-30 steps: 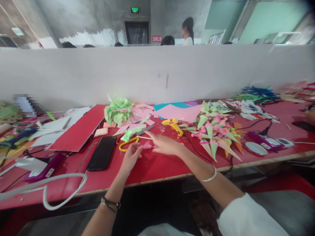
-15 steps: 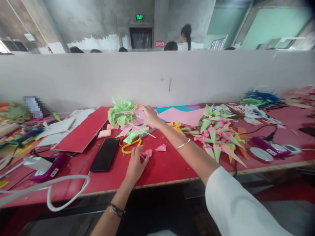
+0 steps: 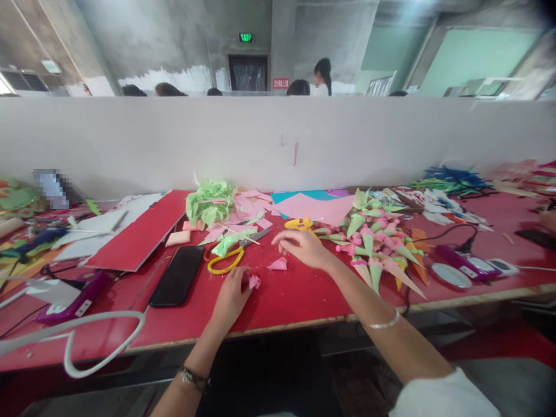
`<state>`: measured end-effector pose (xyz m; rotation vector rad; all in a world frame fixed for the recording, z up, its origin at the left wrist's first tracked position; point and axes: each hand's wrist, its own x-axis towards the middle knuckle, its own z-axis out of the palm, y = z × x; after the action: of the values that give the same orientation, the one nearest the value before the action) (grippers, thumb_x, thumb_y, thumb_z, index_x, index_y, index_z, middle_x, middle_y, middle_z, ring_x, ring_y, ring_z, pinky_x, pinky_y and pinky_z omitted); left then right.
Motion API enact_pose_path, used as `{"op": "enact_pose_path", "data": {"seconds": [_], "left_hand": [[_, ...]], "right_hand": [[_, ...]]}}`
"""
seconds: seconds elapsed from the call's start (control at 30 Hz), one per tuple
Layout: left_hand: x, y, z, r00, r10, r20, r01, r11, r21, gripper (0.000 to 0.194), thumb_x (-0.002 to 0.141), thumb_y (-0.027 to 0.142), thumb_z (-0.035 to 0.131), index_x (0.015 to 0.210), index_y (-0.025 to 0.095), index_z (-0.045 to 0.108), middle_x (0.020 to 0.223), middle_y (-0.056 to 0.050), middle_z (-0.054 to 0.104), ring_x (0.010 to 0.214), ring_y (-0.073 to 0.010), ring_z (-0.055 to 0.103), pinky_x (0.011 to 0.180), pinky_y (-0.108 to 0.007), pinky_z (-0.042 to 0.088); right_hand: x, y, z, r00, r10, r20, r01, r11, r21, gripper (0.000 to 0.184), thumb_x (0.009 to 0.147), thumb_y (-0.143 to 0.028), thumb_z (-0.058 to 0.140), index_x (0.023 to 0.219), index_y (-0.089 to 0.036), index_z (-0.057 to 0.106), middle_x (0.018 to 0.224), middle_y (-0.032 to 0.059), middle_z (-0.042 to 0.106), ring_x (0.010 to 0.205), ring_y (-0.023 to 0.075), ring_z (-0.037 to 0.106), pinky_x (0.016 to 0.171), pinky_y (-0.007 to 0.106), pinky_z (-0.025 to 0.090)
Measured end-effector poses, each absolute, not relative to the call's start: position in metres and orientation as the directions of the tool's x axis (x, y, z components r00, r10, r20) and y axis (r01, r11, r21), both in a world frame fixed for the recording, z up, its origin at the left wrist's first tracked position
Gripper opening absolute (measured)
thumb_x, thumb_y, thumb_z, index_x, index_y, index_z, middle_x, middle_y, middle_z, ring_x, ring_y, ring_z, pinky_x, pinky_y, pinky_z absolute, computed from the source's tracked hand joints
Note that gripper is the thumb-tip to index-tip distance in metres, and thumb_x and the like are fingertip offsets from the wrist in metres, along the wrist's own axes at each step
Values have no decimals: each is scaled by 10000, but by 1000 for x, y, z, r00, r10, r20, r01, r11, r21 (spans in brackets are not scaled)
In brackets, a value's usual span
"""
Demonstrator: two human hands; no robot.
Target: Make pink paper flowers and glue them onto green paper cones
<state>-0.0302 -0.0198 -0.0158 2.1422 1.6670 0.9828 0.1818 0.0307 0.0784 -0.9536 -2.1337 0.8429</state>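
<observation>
Pinching pink scrap (image 3: 254,282), left grip (image 3: 232,292); right grip (image 3: 306,247) unclear. Littered red table (image 3: 299,298) (grey wall (image 3: 165,35)).

A green sign (image 3: 245,37) is glowing above a dark doorway (image 3: 249,75), a pale partition (image 3: 217,142) standing behind a red worktop (image 3: 295,298).

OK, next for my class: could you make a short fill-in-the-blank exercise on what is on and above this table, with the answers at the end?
1. The left hand holds a small crumpled piece coloured ____.
2. The glue gun has a body coloured ____.
3. In the picture, the phone lies to the ____ of the scissors.
4. The silvery bangle is on the person's ____ wrist.

Missing words: pink; yellow; left; right.
</observation>
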Motion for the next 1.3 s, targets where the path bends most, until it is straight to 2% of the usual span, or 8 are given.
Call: {"op": "enact_pose_path", "data": {"seconds": [0.17,0.3,0.43,0.67,0.8,1.03,1.2,1.3], "left_hand": [[-28,-21,-7,176,906,385,763,-372,528,150,779,191,475,912,167,542,816,-53,589,778,-178,554,708,-311,455],[-25,-19,-3,267,893,361,784,-419,457,144,769,116,462,852,165,569,847,-62,599,800,-179,551,720,-301,441],[-24,-19,-4,253,906,339,794,-395,462,130,753,101,478,818,167,570,820,-49,585,762,-165,550,676,-276,446],[-22,-24,-2,262,863,433,752,-464,469,113,771,127,475,795,174,574,833,-44,552,761,-154,556,674,-266,458],[-22,-25,-3,324,805,498,761,-534,368,133,795,143,456,839,178,576,878,-46,546,790,-149,558,685,-252,462],[-19,-29,-8,485,718,499,798,-596,83,152,823,175,428,861,182,575,910,-52,547,771,-149,552,706,-274,452],[-17,-34,0,391,704,594,735,-627,259,112,816,226,454,838,161,544,868,-60,547,832,-151,539,737,-261,453],[-17,-35,4,411,732,544,703,-634,323,153,809,298,475,778,168,549,812,-51,556,769,-145,540,705,-257,452]], "right_hand": [[179,-16,43,-460,840,289,339,467,-817,257,804,-240,464,1050,-196,522,866,28,586,759,118,552,721,253,447],[161,-30,15,-435,858,275,386,453,-804,344,773,-225,507,1114,-213,467,892,27,552,656,97,517,630,233,456],[150,-28,-4,-335,883,329,434,454,-778,296,768,-180,489,1063,-202,485,838,25,551,629,101,508,627,242,455],[149,-26,-5,-255,915,313,365,390,-845,257,782,-255,489,1033,-201,505,797,24,567,652,120,554,613,245,471],[150,-26,-5,-241,930,277,362,351,-864,196,778,-291,499,931,-190,566,774,35,615,692,142,589,615,245,472],[150,-29,-4,-214,921,325,410,387,-826,124,764,-236,501,817,-175,595,731,30,634,651,135,583,604,238,456],[152,-32,-4,-130,925,358,388,380,-840,82,746,-200,498,731,-182,577,693,27,632,645,141,603,618,246,473],[153,-32,-6,-61,932,357,363,354,-862,45,728,-191,502,724,-182,546,681,29,614,647,149,615,613,249,488]]}}
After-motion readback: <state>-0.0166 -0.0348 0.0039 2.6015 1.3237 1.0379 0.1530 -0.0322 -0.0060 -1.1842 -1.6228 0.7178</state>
